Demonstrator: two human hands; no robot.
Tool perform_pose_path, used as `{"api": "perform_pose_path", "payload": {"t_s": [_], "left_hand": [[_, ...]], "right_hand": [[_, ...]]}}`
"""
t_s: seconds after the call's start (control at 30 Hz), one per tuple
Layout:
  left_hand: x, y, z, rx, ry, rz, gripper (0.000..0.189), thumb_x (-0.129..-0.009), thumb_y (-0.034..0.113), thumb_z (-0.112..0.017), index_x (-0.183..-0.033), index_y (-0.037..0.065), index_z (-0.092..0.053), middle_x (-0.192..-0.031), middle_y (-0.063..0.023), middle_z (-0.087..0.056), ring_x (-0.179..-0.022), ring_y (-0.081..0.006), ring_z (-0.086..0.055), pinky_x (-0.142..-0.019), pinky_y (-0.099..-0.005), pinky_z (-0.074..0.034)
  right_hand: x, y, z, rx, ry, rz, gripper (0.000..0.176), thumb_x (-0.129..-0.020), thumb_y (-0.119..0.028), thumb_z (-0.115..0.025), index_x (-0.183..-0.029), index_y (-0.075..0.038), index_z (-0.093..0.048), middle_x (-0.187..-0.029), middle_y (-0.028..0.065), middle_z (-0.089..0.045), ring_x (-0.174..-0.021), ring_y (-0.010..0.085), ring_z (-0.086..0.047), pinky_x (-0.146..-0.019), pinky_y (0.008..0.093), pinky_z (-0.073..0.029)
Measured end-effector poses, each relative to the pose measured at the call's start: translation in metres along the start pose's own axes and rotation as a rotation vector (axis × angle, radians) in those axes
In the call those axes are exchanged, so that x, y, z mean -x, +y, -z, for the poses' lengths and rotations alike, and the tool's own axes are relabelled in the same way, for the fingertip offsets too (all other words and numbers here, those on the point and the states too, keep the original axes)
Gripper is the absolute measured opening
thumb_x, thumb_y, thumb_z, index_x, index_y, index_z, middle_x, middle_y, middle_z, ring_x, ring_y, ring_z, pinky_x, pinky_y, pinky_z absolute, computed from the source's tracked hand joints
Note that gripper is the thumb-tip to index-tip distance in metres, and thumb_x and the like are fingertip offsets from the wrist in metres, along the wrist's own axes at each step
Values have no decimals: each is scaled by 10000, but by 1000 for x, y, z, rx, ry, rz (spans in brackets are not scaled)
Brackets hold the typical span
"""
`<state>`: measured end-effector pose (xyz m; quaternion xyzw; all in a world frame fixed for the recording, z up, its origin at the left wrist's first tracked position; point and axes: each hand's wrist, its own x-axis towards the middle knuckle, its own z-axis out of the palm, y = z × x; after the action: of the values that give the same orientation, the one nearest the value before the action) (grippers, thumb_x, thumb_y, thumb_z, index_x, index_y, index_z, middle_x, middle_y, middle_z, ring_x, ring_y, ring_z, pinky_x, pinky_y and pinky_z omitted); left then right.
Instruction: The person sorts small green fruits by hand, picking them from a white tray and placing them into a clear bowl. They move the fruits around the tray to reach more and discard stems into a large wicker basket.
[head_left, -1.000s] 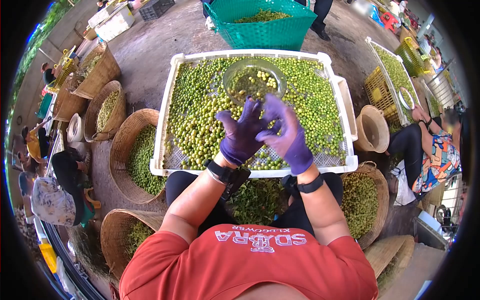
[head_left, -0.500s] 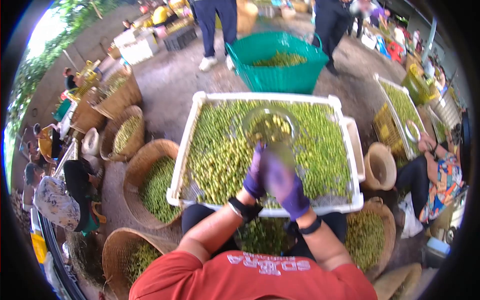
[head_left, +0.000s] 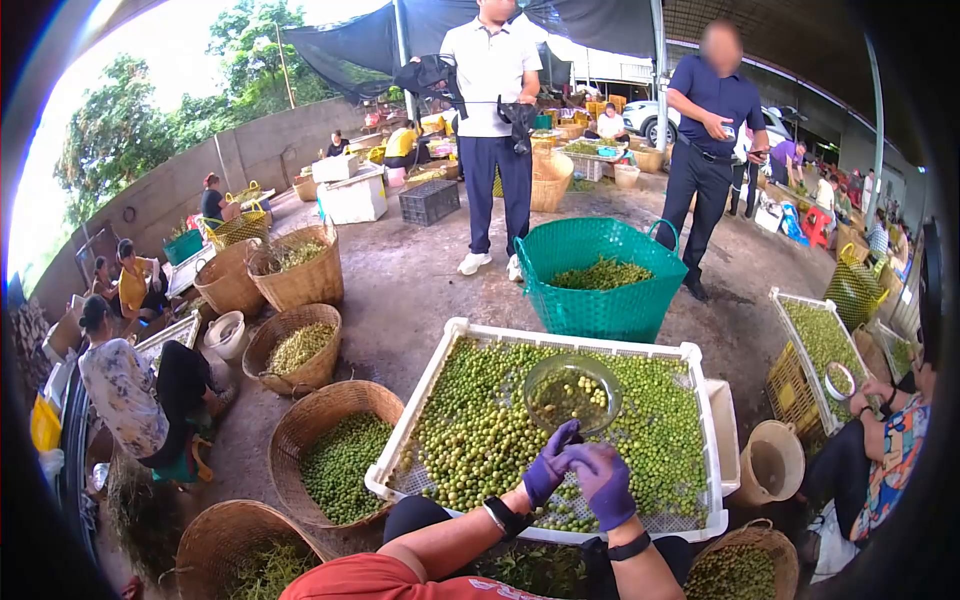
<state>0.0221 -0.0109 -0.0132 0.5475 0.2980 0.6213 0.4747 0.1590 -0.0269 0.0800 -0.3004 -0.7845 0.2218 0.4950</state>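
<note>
A white mesh tray [head_left: 455,365] in front of me is spread with small round green fruits [head_left: 660,465], and larger, paler ones lie toward its left. On the fruits at the back of the tray sits a clear bowl [head_left: 540,385] with some yellowish fruits inside. Over the tray's front part, my left hand [head_left: 548,467], in a purple glove, has its fingers drawn together. My right hand [head_left: 604,487], gloved alike, is right beside it with curled fingers, the fingertips of both hands meeting. Anything between those fingers is too small to make out.
A green plastic basket [head_left: 610,315] stands behind the tray. Wicker baskets [head_left: 290,450] of fruit line the left, and another [head_left: 775,535] is at lower right. A pale bucket [head_left: 772,460] is right of the tray. Two people stand beyond; others sit on both sides.
The view has tilted up, so the tray and hands appear lower and more of the yard shows. My hands remain together over the tray, in slightly different finger positions.
</note>
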Motion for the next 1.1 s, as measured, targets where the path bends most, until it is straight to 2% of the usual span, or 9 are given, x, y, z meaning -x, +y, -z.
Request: {"api": "perform_pose_path", "payload": {"t_s": [0.03,0.07,0.13,0.23,0.4,0.5,0.63,0.8,1.1], "left_hand": [[1,-8,3,-83,-5,-103,682,-896,165,-643,-1446,24,-265,-1393,-99,-430,-1216,-161,-462,-1021,-315,-389],[1,-16,5,230,142,276,608,-942,203,-589,-1439,29,-283,-1365,-94,-458,-1221,-143,-436,-1019,-284,-362],[4,4,4,238,153,399,465,-963,412,-473,-1276,70,-423,-1143,-65,-556,-957,-118,-518,-798,-267,-446],[4,11,12,667,221,649,642,-813,746,-461,-928,122,-560,-720,-56,-624,-547,-201,-568,-523,-331,-476],[-8,2,15,759,664,650,581,-779,771,-491,-678,199,-482,-496,13,-402,-402,-170,-380,-398,-327,-318],[-4,-62,46,827,337,588,552,-838,699,-499,-867,151,-555,-698,-25,-542,-568,-166,-485,-520,-325,-408],[-18,-15,18,230,644,118,687,-942,548,-459,-1412,62,-334,-1293,-79,-473,-1139,-179,-452,-999,-331,-352],[-16,33,10,269,825,145,630,-951,456,-512,-1362,1,-368,-1251,-86,-521,-1106,-177,-505,-945,-307,-423],[-18,4,23,280,699,262,620,-942,421,-546,-1393,27,-383,-1212,-93,-561,-1043,-173,-543,-870,-303,-466]], "right_hand": [[-4,-10,2,-58,-127,82,197,-741,10,-625,-924,-49,-668,-864,126,-672,-802,301,-640,-738,374,-504],[1,-10,-3,60,-133,129,234,-733,-8,-658,-961,-59,-662,-859,116,-670,-820,298,-641,-750,373,-501],[2,-26,-11,193,-37,214,422,-709,-76,-738,-1109,-72,-605,-860,115,-663,-819,301,-640,-743,373,-497],[1,-35,-10,60,-210,-131,503,-686,-90,-771,-1149,-57,-578,-927,130,-653,-838,309,-634,-743,384,-496],[19,-13,-34,57,-430,36,768,-669,-3,-730,-1364,-51,-404,-1183,203,-592,-1060,338,-603,-911,384,-490],[25,-9,-44,-74,-416,-127,710,-704,87,-605,-1373,-47,-409,-1256,181,-573,-1115,296,-592,-938,373,-474],[26,-18,-52,-91,-351,-219,651,-741,113,-484,-1376,-1,-395,-1333,174,-516,-1190,275,-544,-1003,343,-416],[33,-4,-64,-168,-359,-303,683,-733,126,-480,-1394,4,-364,-1321,177,-511,-1161,238,-548,-988,339,-424],[37,-9,-64,-296,-308,-438,635,-736,130,-485,-1350,-31,-452,-1125,104,-628,-945,176,-630,-840,309,-497]]}}
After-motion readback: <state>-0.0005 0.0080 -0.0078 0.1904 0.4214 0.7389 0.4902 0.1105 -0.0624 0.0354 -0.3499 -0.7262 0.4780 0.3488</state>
